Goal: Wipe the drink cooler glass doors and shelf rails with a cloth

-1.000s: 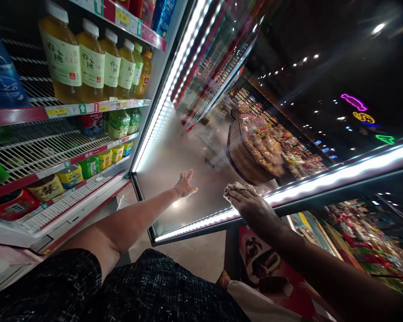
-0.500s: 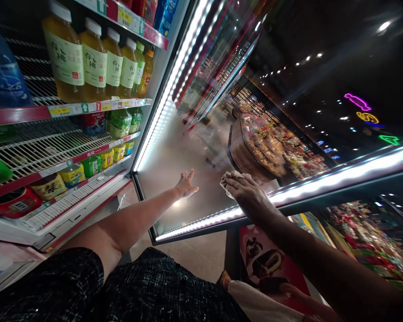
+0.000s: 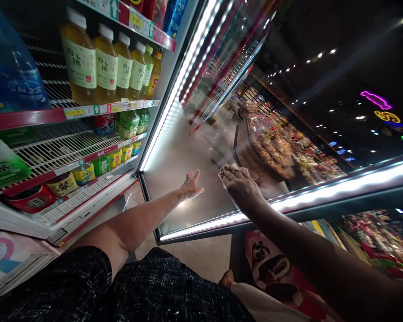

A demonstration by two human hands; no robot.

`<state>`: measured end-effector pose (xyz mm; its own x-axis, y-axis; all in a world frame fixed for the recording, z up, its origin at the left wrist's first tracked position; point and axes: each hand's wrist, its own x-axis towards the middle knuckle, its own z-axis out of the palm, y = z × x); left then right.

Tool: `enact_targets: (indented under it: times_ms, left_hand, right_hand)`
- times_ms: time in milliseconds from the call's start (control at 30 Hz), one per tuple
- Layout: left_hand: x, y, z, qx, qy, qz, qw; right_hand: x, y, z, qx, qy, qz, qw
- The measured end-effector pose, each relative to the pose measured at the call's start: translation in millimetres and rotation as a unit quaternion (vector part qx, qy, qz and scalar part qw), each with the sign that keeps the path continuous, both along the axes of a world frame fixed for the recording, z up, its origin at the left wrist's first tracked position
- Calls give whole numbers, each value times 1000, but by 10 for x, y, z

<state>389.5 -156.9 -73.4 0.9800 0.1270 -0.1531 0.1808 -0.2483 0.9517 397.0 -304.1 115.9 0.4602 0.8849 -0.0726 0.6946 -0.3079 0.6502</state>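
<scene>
Two hands on fogged glass door (image 3: 188,147): right hand (image 3: 242,188) pressing crumpled cloth (image 3: 230,170) flat, fingers grasping it; left hand (image 3: 192,185) just left, fingers spread, released. Bottles (image 3: 114,67) far left.

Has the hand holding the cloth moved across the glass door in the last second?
Yes. The right hand with the cloth has slid up the glass door, away from its lit lower edge and closer to the left hand.
</scene>
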Motion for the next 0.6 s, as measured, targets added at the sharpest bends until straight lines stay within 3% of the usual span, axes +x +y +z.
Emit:
enact_targets:
  times_ms: [133, 333, 500, 600]
  left_hand:
    - [-8, 28, 4, -2, 2, -4, 1000]
    - [-32, 54, -16, 2, 6, -2, 1000]
    - [-56, 81, -18, 4, 5, -12, 1000]
    - [-69, 87, -1, 7, 5, -11, 1000]
  right_hand:
    - [-29, 57, -109, -42, 43, -20, 998]
    - [32, 176, -80, 74, 10, -27, 997]
    - [-3, 233, -246, 52, 43, -38, 997]
    - [12, 276, -267, 78, 43, -43, 995]
